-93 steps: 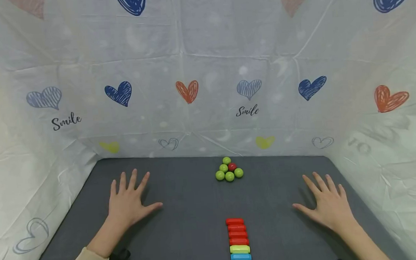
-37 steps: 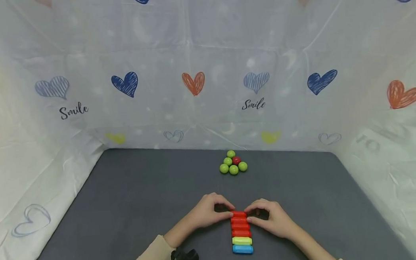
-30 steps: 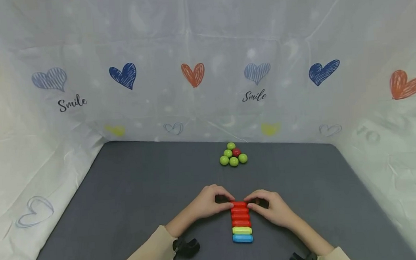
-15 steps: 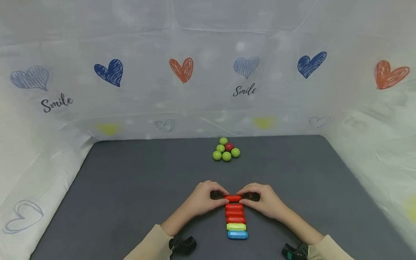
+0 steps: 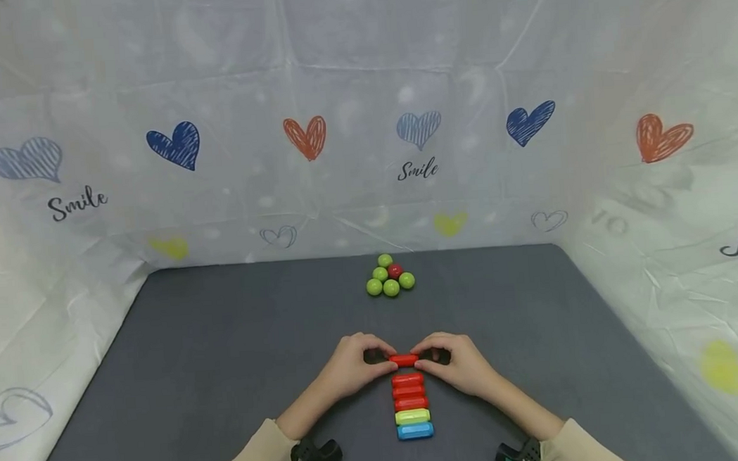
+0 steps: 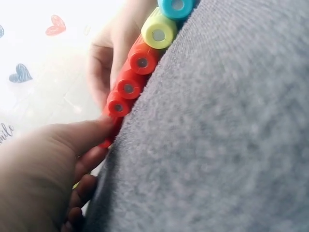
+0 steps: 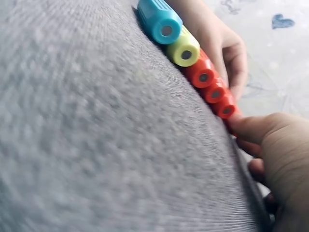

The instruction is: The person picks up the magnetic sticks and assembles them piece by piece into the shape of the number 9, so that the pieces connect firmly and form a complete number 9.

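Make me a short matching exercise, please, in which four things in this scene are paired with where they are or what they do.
1. Blue stick
2. Yellow stick
3. Red ball
4. Left hand

A. Sits among the green balls
B. Pinches one end of the farthest red stick
C. Lies at the near end of the row of sticks
D. Lies between the blue stick and the nearest red stick

Pairs: 1-C, 2-D, 3-A, 4-B

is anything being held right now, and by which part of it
Yes, the farthest red stick, by both ends: the left hand pinches its left end and the right hand pinches its right end.
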The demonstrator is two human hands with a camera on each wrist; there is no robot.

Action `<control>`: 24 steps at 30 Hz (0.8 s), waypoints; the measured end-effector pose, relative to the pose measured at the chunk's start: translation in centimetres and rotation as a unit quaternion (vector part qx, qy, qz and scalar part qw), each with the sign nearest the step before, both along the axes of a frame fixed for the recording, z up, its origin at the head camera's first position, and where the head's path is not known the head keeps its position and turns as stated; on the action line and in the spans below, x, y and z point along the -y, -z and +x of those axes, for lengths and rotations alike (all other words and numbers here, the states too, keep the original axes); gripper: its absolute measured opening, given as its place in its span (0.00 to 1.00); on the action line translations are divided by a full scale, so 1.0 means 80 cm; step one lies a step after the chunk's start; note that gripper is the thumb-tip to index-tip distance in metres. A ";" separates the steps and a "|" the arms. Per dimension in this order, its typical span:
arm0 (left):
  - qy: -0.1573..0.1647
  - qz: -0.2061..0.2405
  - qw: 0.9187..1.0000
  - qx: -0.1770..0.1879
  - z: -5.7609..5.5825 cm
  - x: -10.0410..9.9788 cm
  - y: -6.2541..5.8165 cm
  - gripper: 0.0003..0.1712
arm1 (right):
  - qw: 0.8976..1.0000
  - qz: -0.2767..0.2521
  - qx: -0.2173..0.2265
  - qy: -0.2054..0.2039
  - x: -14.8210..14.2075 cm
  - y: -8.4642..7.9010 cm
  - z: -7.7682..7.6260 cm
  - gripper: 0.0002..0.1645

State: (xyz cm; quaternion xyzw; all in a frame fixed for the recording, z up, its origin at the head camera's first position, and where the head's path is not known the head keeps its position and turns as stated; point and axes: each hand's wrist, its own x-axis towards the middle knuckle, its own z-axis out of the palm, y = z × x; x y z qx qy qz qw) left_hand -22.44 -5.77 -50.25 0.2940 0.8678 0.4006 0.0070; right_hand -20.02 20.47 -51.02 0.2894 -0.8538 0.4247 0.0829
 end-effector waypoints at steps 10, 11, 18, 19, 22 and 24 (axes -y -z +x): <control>-0.050 0.027 0.998 -0.005 -0.023 -0.003 0.004 0.09 | 1.000 0.003 -0.019 0.024 0.008 0.001 -0.036 0.11; -0.056 0.027 0.998 -0.007 -0.028 -0.004 0.004 0.09 | 0.999 0.005 -0.017 0.027 0.008 0.000 -0.042 0.11; -0.080 0.025 0.996 -0.007 -0.057 -0.006 0.004 0.10 | 0.999 0.010 -0.027 0.037 0.010 -0.003 -0.076 0.11; -0.082 0.026 0.996 -0.006 -0.059 -0.006 0.005 0.10 | 0.999 0.009 -0.025 0.036 0.011 -0.003 -0.079 0.11; -0.085 0.026 0.996 0.000 -0.059 -0.003 0.005 0.10 | 0.999 0.009 -0.015 0.037 0.015 -0.001 -0.079 0.11; -0.082 0.027 0.996 0.006 -0.056 -0.001 0.005 0.09 | 0.999 0.009 -0.014 0.038 0.016 0.002 -0.076 0.11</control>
